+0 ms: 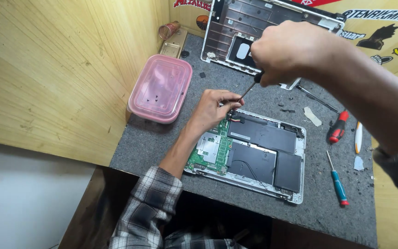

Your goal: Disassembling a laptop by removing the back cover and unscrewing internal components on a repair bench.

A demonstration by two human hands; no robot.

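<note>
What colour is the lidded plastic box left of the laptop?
Translucent pink plastic box, a few small dark bits inside; head view.

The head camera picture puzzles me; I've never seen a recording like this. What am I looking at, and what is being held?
The camera sits on a person's head and looks down at their own two hands. On a grey mat lies an opened laptop, its green board and black battery exposed. The right hand holds a screwdriver, tip down at the laptop's top edge; the left hand rests there beside the tip. Nearby lie a pink lidded box, the removed bottom cover, and two spare screwdrivers, one red, one blue.
</note>
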